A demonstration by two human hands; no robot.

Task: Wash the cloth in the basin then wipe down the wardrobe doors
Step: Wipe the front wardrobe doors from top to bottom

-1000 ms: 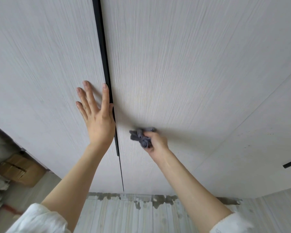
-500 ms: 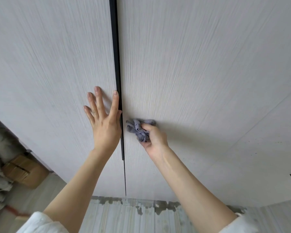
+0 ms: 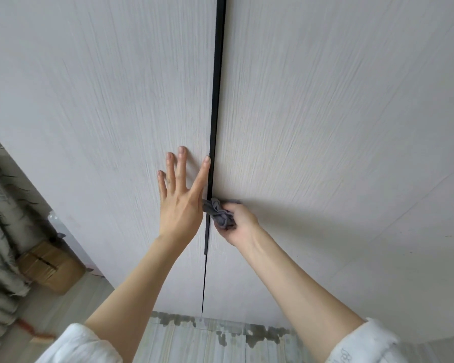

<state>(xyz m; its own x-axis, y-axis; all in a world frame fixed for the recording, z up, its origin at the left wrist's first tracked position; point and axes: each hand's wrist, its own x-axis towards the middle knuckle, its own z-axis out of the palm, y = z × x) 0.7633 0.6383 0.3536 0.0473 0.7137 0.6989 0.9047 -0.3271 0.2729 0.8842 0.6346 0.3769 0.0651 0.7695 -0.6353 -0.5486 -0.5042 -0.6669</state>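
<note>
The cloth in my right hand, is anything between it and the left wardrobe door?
Yes. The black handle strip runs between the doors right beside the cloth, and the left hand lies flat on the left door just past it.

box: brown cardboard [image 3: 51, 268], low left of the fingers, on floor
rolls: grey bundled [image 3: 0, 231], left of box
floor: pale, stained [image 3: 207, 339]

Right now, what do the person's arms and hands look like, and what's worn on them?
Both forearms are bare, each with a white sleeve pushed up near the elbow. The left hand and right hand wear no gloves, and no rings or watch show.
</note>
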